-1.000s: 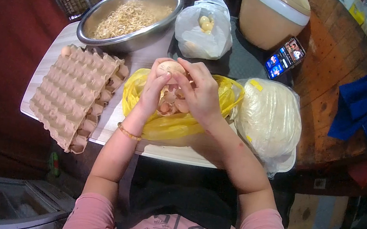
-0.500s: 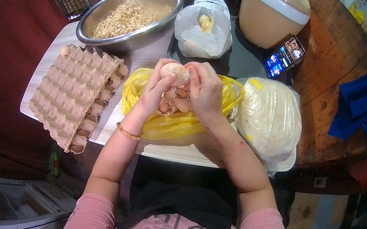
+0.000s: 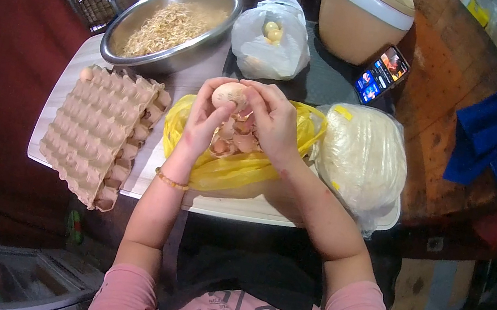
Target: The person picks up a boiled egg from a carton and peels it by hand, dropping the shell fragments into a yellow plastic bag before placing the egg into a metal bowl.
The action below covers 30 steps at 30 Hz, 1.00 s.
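Observation:
My left hand (image 3: 201, 122) and my right hand (image 3: 273, 123) hold one pale egg (image 3: 230, 93) between their fingertips, above an open yellow plastic bag (image 3: 230, 168). Broken brown eggshells (image 3: 232, 142) lie inside the bag, right under the egg. A stack of cardboard egg trays (image 3: 97, 130) sits to the left of my left hand, with a single egg (image 3: 86, 73) at its far corner. A beaded bracelet (image 3: 171, 180) circles my left wrist.
A steel bowl of noodles (image 3: 165, 26) stands at the back left. Beside it are a white bag with peeled eggs (image 3: 271, 37), a beige lidded pot (image 3: 360, 16) and a lit phone (image 3: 380, 75). A bagged stack of flat wrappers (image 3: 362, 161) lies right; blue cloth (image 3: 493, 143) farther right.
Both hands have kept the egg over the yellow bag, turning it slightly between the fingers. The view has shifted a little; nothing else has moved.

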Available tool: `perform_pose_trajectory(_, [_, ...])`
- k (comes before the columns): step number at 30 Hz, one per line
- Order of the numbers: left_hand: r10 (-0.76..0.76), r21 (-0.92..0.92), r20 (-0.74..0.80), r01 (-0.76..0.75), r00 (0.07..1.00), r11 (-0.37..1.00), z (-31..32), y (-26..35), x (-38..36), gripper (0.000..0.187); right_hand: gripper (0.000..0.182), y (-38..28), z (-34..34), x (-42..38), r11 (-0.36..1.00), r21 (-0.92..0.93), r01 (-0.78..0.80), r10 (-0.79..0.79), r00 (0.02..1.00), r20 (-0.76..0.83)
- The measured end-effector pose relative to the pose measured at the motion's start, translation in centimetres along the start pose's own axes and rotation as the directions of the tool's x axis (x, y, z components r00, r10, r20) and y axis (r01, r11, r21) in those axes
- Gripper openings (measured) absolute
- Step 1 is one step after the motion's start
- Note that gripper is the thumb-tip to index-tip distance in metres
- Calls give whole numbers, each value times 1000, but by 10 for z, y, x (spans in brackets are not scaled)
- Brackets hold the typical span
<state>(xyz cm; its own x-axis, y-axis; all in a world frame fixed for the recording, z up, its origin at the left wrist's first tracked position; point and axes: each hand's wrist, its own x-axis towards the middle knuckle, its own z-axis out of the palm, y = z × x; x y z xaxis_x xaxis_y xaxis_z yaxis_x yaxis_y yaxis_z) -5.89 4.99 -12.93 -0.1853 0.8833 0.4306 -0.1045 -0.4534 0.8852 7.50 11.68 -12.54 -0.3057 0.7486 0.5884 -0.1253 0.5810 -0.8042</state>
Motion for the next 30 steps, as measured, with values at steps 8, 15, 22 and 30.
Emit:
perform_pose_trajectory(8, [66,296,55,-79,996,952,3,-1,0,50,19,-2,-7,3,993,-120,1,-3,1000,-13])
perform_pose_trajectory(15, [28,373,111,-68,993,925,3,4,0,54,16,-3,-10,6,976,-215,36,-50,997,-59])
perform_pose_trajectory(22, [88,394,78,-112,993,912,5,-1,-2,58,19,-1,-10,7,998,-13,-64,64,998,-24])
perform_pose_trajectory(30, [211,408,38,-208,977,889,8,-4,0,54,18,0,-12,8,979,115,-170,167,985,32])
